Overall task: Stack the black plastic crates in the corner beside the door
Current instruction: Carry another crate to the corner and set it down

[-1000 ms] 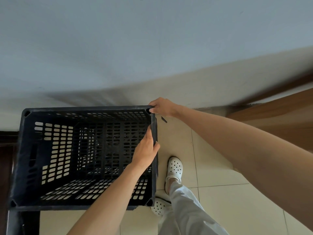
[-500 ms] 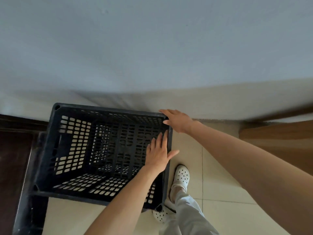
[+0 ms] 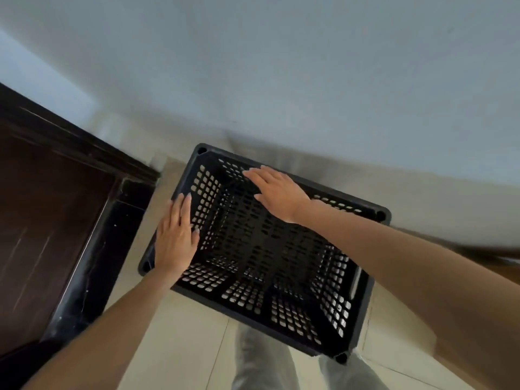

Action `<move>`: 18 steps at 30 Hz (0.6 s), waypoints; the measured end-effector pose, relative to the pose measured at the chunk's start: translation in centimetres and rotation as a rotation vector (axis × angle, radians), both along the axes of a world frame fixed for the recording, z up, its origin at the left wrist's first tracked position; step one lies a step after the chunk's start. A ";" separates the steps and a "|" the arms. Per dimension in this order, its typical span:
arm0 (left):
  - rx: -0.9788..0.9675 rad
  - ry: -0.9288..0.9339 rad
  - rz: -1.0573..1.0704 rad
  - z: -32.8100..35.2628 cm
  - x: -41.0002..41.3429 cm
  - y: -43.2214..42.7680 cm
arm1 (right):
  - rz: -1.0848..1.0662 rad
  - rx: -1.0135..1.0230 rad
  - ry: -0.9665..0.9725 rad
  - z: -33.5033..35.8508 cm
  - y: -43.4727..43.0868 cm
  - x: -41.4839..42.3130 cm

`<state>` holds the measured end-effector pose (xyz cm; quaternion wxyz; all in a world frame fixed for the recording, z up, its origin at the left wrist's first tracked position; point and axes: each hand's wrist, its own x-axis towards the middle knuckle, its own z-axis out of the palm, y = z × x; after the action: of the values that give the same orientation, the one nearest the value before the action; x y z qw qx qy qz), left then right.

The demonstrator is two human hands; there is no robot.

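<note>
A black plastic crate [image 3: 332,311] with perforated walls stands open-topped in the corner, between the pale wall and the dark door. My left hand [image 3: 176,237] lies flat on its left rim, fingers together and extended. My right hand [image 3: 277,192] hovers flat over the far rim, palm down, fingers spread. Neither hand grips anything. Whether other crates sit beneath this one is hidden.
A dark brown door [image 3: 36,215] with a black frame [image 3: 92,266] fills the left side. A pale blue-grey wall [image 3: 281,66] runs behind the crate. Beige floor tiles [image 3: 174,342] lie below, and my grey trouser legs [image 3: 259,364] stand close to the crate's near side.
The view swung right, so the crate now sits centre and the door shows more. My left hand moved from the right wall to the left rim; my right hand left the corner.
</note>
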<state>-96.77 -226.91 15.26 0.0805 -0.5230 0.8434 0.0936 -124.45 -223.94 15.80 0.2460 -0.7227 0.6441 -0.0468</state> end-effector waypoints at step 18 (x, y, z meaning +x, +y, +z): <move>0.217 0.470 0.079 -6.6 7.5 -4.7 | 0.199 0.048 0.300 -5.6 -16.7 17.5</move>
<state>-89.23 -231.61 8.69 -0.0656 -0.5078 0.8028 0.3056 -106.96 -240.63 10.17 0.1678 -0.7758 0.5998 0.1013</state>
